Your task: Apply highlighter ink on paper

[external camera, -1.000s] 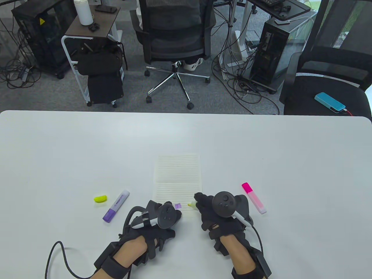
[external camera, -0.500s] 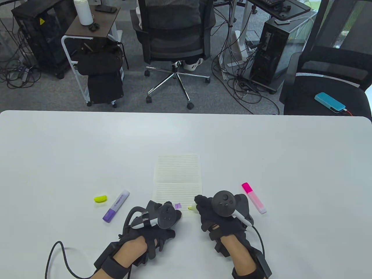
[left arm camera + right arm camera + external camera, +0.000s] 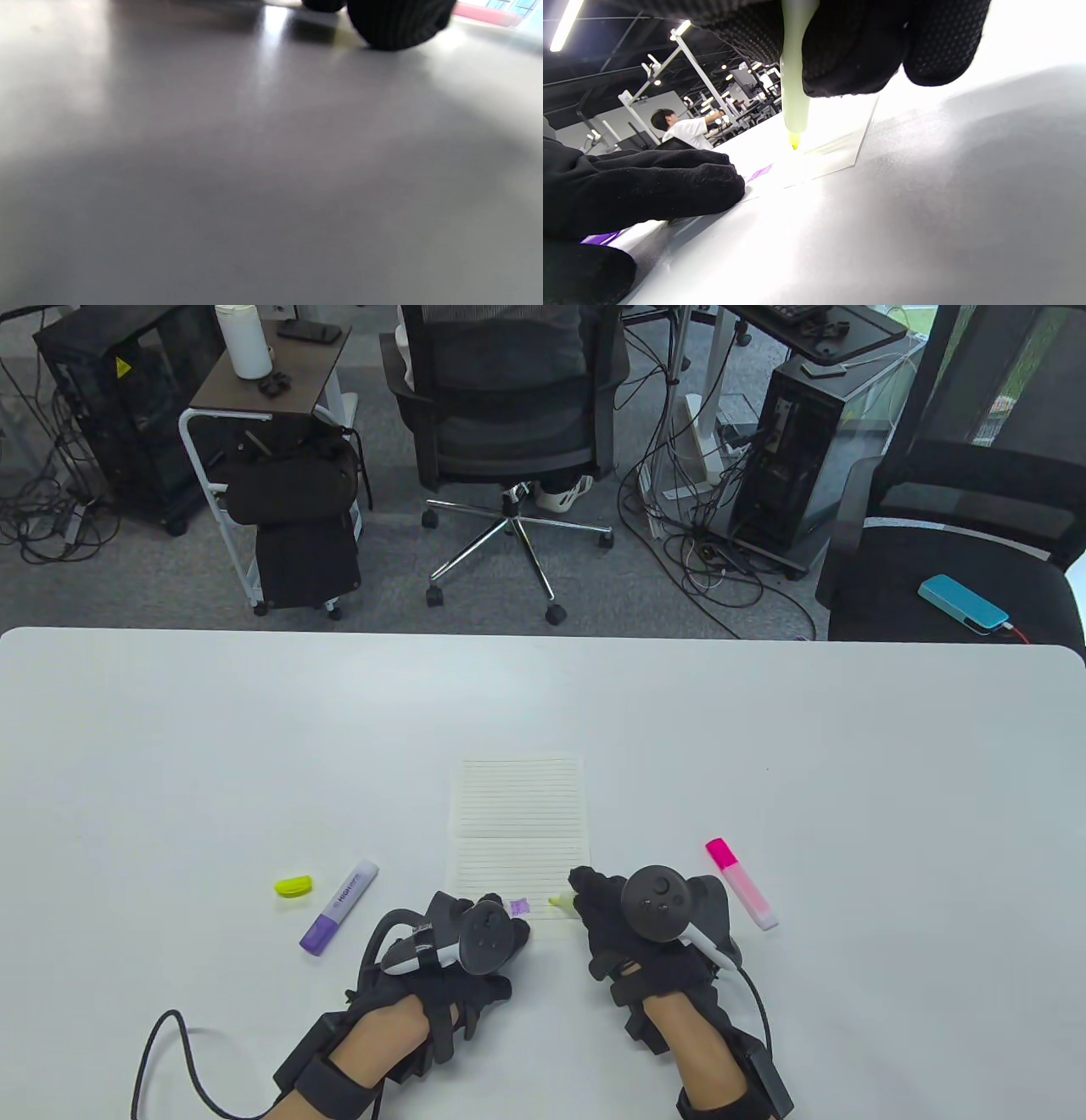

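Gripped between the gloved fingers (image 3: 848,51) of the right hand (image 3: 632,929), a pale yellow highlighter pen (image 3: 794,80) stands nearly upright with its bright tip touching the near edge of the lined sheet of paper (image 3: 519,823). That hand's grip is a pinch round the pen's barrel. The left hand (image 3: 458,950) rests on the white desk (image 3: 170,746) at the paper's near left corner, fingers lying flat; whether its grip is spread or pressed together cannot be told. A small purple ink mark (image 3: 519,907) sits on the paper's near edge, between the two hands, just left of the pen tip. Left of the paper lie a capped purple highlighter (image 3: 338,908) and, further left, a loose yellow cap (image 3: 293,886). Right of the paper, just beyond the right hand, lies a pink highlighter (image 3: 741,884). The left wrist view is blurred, showing mostly desk surface.
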Available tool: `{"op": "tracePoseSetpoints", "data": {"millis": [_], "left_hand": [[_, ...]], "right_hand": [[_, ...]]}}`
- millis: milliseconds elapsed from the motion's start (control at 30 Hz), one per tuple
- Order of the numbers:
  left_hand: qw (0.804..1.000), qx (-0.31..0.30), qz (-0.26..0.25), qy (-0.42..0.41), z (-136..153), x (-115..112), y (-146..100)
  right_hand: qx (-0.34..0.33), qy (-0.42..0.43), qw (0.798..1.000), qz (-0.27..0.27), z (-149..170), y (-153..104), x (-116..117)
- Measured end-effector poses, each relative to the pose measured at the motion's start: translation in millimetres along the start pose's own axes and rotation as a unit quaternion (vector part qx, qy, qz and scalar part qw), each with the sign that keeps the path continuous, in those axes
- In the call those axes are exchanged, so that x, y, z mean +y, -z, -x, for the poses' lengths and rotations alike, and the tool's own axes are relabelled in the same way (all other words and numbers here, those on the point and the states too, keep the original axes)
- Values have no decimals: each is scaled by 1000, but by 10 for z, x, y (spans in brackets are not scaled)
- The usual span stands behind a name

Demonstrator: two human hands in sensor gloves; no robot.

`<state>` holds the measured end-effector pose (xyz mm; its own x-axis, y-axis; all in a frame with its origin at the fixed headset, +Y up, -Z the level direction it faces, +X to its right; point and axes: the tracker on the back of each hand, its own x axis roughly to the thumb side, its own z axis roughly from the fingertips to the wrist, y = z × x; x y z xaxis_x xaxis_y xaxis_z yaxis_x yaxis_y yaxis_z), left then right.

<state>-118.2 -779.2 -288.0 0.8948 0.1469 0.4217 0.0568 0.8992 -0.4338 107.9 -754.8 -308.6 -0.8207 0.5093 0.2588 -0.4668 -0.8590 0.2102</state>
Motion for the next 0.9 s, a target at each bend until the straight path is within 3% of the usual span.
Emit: {"op": "tracePoseSetpoints", "data": {"millis": [900], "left_hand": [[1000,0,0,-2,-2,-6,-8]], "right_hand": [[41,-8,999,1,48,-23,-56]]}}
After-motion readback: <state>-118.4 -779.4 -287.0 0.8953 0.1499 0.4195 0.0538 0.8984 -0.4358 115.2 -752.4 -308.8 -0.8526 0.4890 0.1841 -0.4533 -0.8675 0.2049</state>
